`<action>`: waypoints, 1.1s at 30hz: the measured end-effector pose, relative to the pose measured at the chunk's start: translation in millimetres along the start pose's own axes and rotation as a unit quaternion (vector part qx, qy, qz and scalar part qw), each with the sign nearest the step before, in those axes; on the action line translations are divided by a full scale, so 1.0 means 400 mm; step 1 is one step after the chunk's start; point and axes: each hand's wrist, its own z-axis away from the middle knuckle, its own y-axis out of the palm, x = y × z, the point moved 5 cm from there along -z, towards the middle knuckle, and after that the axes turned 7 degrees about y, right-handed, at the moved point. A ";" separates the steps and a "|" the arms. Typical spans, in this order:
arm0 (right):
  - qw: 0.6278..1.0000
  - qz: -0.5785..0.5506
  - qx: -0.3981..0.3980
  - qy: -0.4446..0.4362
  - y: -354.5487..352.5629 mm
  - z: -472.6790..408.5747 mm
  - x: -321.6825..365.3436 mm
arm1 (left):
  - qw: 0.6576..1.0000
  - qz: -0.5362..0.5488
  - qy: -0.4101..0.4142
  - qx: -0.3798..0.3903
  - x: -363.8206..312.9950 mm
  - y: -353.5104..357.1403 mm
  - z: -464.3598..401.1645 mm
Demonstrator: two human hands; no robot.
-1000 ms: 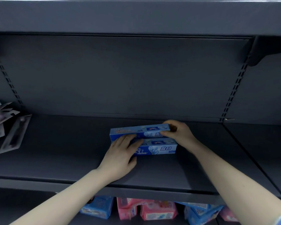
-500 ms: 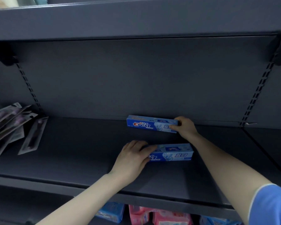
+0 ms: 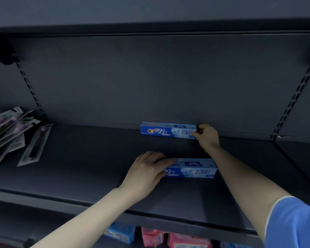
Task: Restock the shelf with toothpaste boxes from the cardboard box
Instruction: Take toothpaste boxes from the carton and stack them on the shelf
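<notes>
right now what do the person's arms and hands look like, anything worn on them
Both hands, the left hand and the right hand, are bare: no gloves, rings or watch show. The left forearm is uncovered as far as the frame shows. The right arm is bare up to a short blue sleeve with a thin pale edge along its hem.

Rear toothpaste box, at shelf's back edge: "Crest", "盐白". Front toothpaste box, mid-shelf: "盐白"; other print unreadable.
</notes>
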 end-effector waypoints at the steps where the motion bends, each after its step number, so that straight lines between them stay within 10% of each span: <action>1: 1.000 -0.018 0.004 0.012 -0.005 -0.001 -0.006 | 1.000 0.004 0.002 -0.002 0.001 0.000 -0.001; 9: 0.988 -0.129 0.089 -0.011 -0.103 0.092 -0.008 | 0.998 0.011 -0.046 0.032 0.040 -0.026 0.003; 17: 0.956 -0.004 0.280 -0.083 -0.151 0.260 -0.037 | 0.988 0.029 -0.142 0.057 0.111 -0.059 0.057; 33: 0.996 -0.014 0.062 -0.063 -0.081 0.210 -0.016 | 0.914 0.113 -0.389 -0.013 0.213 -0.016 0.005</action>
